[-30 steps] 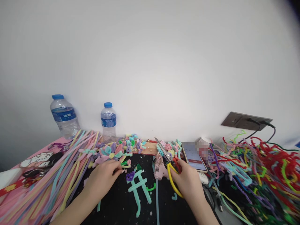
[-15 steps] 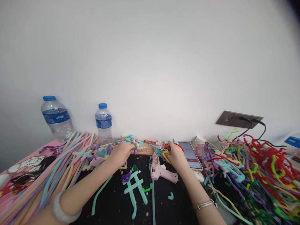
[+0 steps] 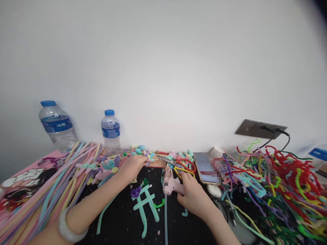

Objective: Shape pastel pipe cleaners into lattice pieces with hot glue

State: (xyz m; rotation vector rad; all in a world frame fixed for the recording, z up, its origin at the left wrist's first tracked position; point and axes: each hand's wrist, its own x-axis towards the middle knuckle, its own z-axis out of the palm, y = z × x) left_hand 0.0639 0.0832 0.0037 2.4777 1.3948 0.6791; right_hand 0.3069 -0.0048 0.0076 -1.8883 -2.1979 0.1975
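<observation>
My right hand [image 3: 192, 192] closes round the handle of a pale pink hot glue gun [image 3: 168, 183], thumb below and fingers above; a long glue stick [image 3: 166, 217] trails from its rear. My left hand [image 3: 133, 167] reaches to the small pastel pipe-cleaner pieces at the back of the mat. Its fingertips are drawn together and partly hidden, so what they pinch does not show. Between the hands lies a mint-green pipe-cleaner lattice [image 3: 144, 206] with a purple curl [image 3: 136, 192] at its top left. Scissors with red handles [image 3: 187, 165] lie just beyond the glue gun.
Long pastel pipe cleaners [image 3: 58, 190] cover the left side, pipe-cleaner flowers [image 3: 108, 166] on them. Two water bottles [image 3: 110, 132] stand by the wall. At right are a phone [image 3: 205, 166], a white case [image 3: 214, 191] and a tangled heap of pipe cleaners [image 3: 283, 183].
My right hand has come down and back from the scissors to the glue gun's handle, uncovering the red and yellow handles. My left hand stays at the small pieces. The view has shifted slightly.
</observation>
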